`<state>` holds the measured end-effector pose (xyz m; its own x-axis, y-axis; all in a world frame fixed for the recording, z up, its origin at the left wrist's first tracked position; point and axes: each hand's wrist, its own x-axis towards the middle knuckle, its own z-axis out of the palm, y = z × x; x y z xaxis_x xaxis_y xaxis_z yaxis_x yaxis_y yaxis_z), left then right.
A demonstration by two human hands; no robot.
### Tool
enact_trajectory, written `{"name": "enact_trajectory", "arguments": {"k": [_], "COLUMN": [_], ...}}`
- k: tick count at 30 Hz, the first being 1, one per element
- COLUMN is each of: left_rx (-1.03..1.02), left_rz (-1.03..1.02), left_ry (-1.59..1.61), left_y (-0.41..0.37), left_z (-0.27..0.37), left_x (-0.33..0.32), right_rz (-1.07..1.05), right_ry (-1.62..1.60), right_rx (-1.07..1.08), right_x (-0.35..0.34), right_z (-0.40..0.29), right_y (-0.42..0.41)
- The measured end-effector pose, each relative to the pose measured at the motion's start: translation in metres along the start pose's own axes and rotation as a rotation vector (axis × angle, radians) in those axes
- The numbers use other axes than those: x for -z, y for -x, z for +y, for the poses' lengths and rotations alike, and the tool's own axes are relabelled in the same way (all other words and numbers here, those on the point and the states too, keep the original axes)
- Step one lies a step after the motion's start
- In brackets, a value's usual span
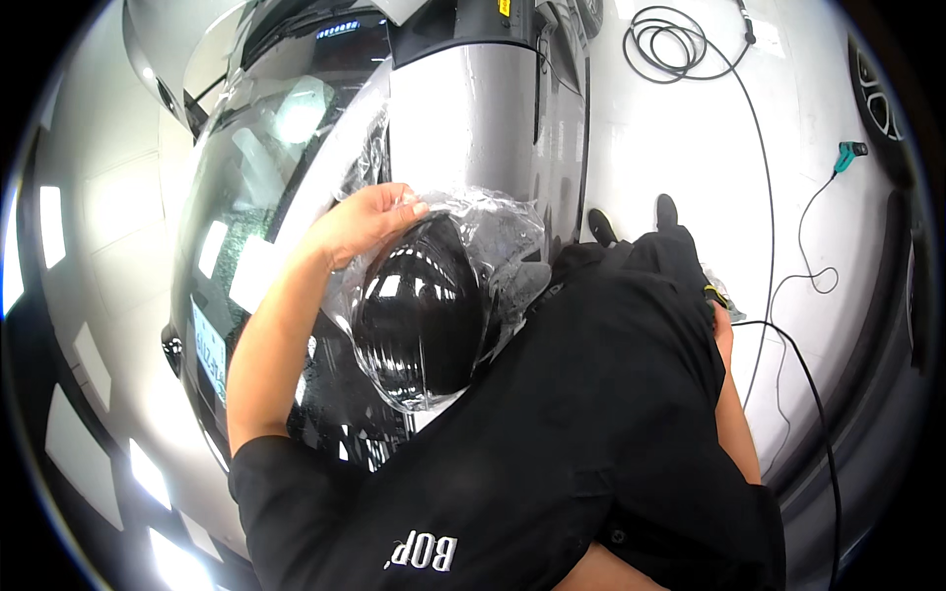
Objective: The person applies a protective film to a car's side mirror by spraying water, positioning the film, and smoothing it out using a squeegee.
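A glossy black, rounded car part (421,318), which looks like a side-mirror housing, is draped in wrinkled clear film (502,229). My left hand (373,218) pinches the film at the upper edge of the housing, thumb and fingers close together. Loose folds of film spread right of the housing, towards my black shirt. Down at my right side, my right hand (723,329) is closed around a tool (715,297) with a yellow and black part. My trousers and hand hide most of this tool.
Beside the housing are a silver body panel (462,111) and car glass (259,170). On the white floor lie a coiled black hose (665,44) and a teal corded power tool (848,156). Another black hose (813,399) runs past my right arm. A car wheel (876,96) stands far right.
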<state>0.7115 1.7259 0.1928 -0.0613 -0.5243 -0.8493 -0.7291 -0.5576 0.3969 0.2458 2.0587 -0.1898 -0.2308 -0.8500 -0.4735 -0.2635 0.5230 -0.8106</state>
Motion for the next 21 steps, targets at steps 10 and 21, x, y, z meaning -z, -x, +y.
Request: {"name": "enact_trajectory", "arguments": {"k": [10,21], "left_rx": [0.04,-0.064], "left_rz": [-0.002,-0.017], "left_ry": [-0.162,-0.248], "left_y": [0.0,-0.004], "left_z": [0.009,0.01], "left_x": [0.002,0.012], "right_rz": [0.027,-0.806], "right_ry": [-0.59,-0.339], "right_rx": [-0.016,0.917], "right_x": [0.014,-0.119], "right_z": [-0.322,-0.608], "right_y": [-0.063,-0.134]}}
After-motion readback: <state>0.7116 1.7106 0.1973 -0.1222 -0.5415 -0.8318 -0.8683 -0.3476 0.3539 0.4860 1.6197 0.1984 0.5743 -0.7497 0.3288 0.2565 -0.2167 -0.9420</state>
